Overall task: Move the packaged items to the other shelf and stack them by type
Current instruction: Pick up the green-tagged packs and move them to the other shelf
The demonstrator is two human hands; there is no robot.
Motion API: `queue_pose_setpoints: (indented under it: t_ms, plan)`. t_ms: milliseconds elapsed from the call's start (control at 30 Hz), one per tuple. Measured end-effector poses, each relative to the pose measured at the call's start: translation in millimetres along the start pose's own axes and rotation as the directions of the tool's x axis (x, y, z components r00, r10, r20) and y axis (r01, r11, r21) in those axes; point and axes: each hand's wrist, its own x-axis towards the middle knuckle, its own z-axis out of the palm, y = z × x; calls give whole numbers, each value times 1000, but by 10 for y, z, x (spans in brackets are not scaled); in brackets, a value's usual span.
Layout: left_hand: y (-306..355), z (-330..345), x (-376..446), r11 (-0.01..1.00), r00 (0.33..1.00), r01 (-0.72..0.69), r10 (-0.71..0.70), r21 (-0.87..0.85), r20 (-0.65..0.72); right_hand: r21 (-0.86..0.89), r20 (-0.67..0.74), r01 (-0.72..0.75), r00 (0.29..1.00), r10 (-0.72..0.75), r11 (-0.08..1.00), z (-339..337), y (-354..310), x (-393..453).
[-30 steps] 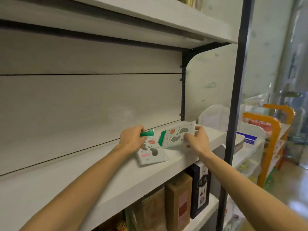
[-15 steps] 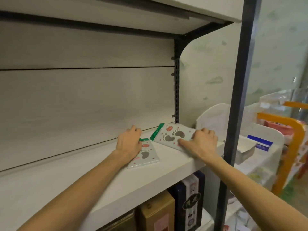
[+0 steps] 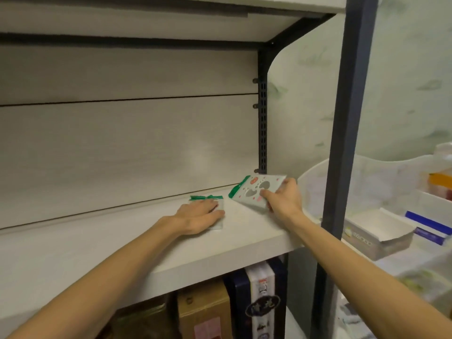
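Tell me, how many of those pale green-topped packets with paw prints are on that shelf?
2. One pale paw-print packet tilted up in the right hand; one flat packet under the left hand, mostly hidden.

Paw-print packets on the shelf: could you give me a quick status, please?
Left hand flat on one packet. Right hand holds second packet, tilted. White shelf; nothing in the way.

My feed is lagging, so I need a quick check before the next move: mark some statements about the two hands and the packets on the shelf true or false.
1. The left hand lies flat on a pale green-topped packet. True.
2. The right hand holds a paw-print packet with a green strip. True.
3. The two packets are stacked. False: they lie apart, side by side.
4. The right-hand packet lies flat on the white shelf board. False: it is tilted, far edge raised.
5. Boxes stand on the shelf below. True: a brown cardboard box shows there.
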Motion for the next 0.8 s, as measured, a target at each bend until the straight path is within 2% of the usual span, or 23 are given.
queue_pose_setpoints:
  t_ms: [100,200,300,367,433,500,567,633,700,800]
  plan:
    - [130,-41,33,996,997,72,-70,-50,32,131,3,57,998,-58,990,-44,-52,-46]
    - [209,-42,44,959,994,112,-111,-261,19,207,30,64,997,-72,976,-47,-65,-61]
    - [286,24,8,861,993,70,-109,-504,-48,210,13,31,999,-35,977,-8,-77,-51]
    - [306,62,8,779,994,48,-102,-625,-50,203,3,9,1000,-10,979,26,-85,-23]
    - [347,83,18,716,999,8,-32,-698,-22,179,54,-12,999,2,984,77,-58,-6]
    - [368,122,81,714,1000,-17,22,-700,-2,57,93,33,995,-38,998,115,-34,-16]
    - [441,147,102,722,999,-9,32,-692,21,-162,90,136,988,-123,977,115,-29,-34]
    - [447,177,139,824,999,-36,11,-565,-47,-318,87,189,982,-170,929,105,-12,-32]
    - [400,229,202,932,996,-66,40,-357,-80,-411,88,182,983,-160,893,101,5,-14]
    - [431,256,237,983,998,-15,3,-184,-61,-498,92,128,991,-95,858,103,35,37]
